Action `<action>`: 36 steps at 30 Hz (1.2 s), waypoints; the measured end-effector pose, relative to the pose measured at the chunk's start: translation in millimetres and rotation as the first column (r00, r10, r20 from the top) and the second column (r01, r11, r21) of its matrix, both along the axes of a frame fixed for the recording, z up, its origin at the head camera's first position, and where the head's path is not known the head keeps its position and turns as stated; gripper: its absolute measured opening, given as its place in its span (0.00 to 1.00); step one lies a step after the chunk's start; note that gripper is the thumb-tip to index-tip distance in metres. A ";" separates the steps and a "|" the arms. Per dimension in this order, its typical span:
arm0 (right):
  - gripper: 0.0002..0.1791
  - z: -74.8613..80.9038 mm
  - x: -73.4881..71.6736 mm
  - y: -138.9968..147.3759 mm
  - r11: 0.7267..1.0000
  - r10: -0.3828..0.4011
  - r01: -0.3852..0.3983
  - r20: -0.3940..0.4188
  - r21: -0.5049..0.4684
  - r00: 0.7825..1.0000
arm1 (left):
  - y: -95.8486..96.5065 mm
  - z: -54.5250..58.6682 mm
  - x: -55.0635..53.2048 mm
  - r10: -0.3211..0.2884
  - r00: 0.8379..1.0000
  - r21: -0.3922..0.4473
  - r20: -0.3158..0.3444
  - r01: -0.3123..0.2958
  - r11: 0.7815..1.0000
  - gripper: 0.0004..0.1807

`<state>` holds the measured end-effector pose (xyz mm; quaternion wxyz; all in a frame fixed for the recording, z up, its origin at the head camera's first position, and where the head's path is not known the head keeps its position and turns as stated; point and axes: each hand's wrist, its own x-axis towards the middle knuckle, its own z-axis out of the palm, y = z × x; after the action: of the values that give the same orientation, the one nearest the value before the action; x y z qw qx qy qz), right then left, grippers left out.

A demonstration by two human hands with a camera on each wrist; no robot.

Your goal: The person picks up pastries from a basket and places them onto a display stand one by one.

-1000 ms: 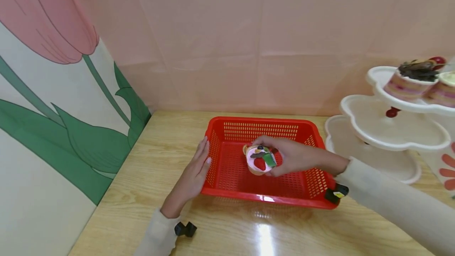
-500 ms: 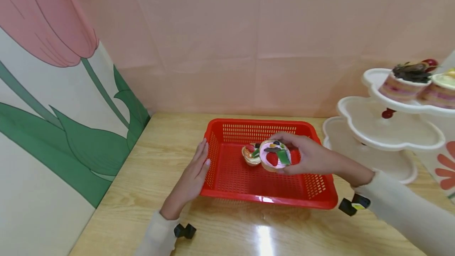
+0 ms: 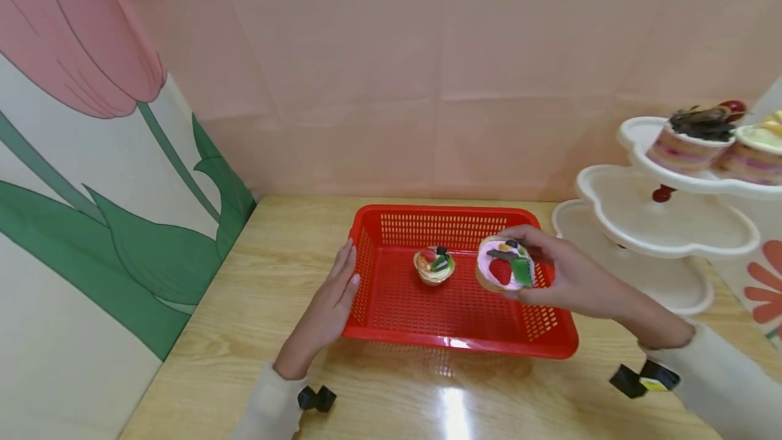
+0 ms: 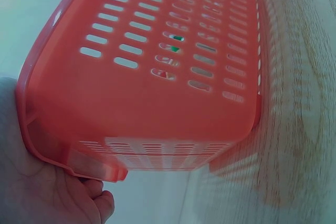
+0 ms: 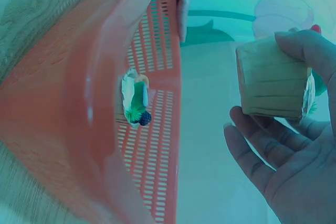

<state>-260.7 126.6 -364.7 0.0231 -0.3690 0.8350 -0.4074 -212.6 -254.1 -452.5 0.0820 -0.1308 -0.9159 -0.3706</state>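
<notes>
Right hand [image 3: 577, 285]: pink-topped cupcake [image 3: 497, 263] grasped between thumb and fingers; cupcake held slightly tilted at right of centre in the head view, seen against the right part of the red basket [image 3: 403, 337]. Left hand [image 3: 330, 301]: fingers laid straight against the basket's left side, nothing pinched; basket presumably steadied by it. Second cupcake [image 3: 434, 267] noted on the basket floor, near centre of the frame, untouched.

Step in hand, as judged: removal of the pink-topped cupcake from the basket; for the next move, a light but secure grip would be called for, the topping kept uncrushed and the right rim cleared. The tiered stand [image 3: 672, 224] is seen at right of the frame, two cakes [image 3: 690, 146] borne on its top tier; placement there is thought possible, not shown.

Between views: the pale, pleated side of the held cupcake and its gap from the basket are shown at right in the right wrist view, whereas its strawberry and green piece are shown whole from the head; in the left wrist view only the slotted outer wall is given, scraps of green and red being glimpsed through the slots; the held cupcake cannot be made out there.
</notes>
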 end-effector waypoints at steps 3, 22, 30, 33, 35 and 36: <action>0.39 -1.0 4.8 8.0 0.998 -0.057 0.056 -0.019 -0.035 0.998 | 0.6 0.2 0.4 0.001 1.000 -0.001 0.010 -0.001 1.000 0.33; 0.39 -19.7 14.9 64.4 0.918 -0.371 0.357 -0.053 -0.173 0.927 | 0.2 -0.5 2.8 0.009 0.999 0.000 0.032 -0.009 1.000 0.34; 0.38 -29.1 18.1 88.5 0.854 -0.498 0.476 -0.062 -0.209 0.865 | 0.1 1.4 3.3 0.001 1.000 0.002 0.019 -0.001 1.000 0.32; 0.39 -31.2 17.6 96.5 0.830 -0.539 0.506 -0.102 -0.235 0.836 | 0.1 2.0 3.0 -0.007 1.000 0.005 0.011 0.007 1.000 0.32; 0.39 -32.2 17.5 101.5 0.813 -0.569 0.531 -0.127 -0.240 0.813 | 0.1 1.9 2.6 -0.006 1.000 0.005 0.014 0.006 1.000 0.32; 0.39 -32.3 17.5 103.4 0.803 -0.583 0.543 -0.137 -0.244 0.801 | 0.1 1.9 2.3 -0.005 1.000 0.007 0.015 0.004 1.000 0.32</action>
<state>-243.2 230.0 -397.0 -0.2216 -0.1434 0.8613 -0.4341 -210.3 -254.0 -450.6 0.0748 -0.1298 -0.9149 -0.3749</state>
